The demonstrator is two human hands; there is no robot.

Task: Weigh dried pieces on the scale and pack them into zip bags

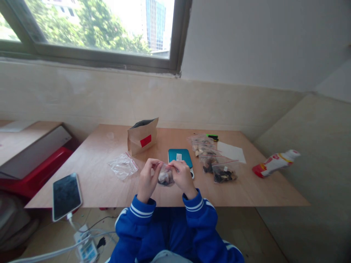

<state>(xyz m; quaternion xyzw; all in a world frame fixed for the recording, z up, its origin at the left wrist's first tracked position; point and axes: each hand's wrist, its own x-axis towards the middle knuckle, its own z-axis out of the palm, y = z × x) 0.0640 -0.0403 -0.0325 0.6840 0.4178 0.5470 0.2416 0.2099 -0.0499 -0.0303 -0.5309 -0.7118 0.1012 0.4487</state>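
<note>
Both hands hold a small clear zip bag (165,177) with dark and pale pieces inside, above the near edge of the wooden table (104,182). My left hand (147,179) pinches the bag's top left corner. My right hand (182,176) pinches its top right edge along the red seal strip. Both sleeves are blue with white stripes. Just behind the hands lies a teal flat device (180,156) with a white label.
An open brown paper pouch (142,137) with a red label stands at the back. An empty clear bag (123,166) lies left; several filled bags (216,162) lie right beside white paper (231,151). A phone (66,195) overhangs the left edge. A red-white bottle (275,163) lies far right.
</note>
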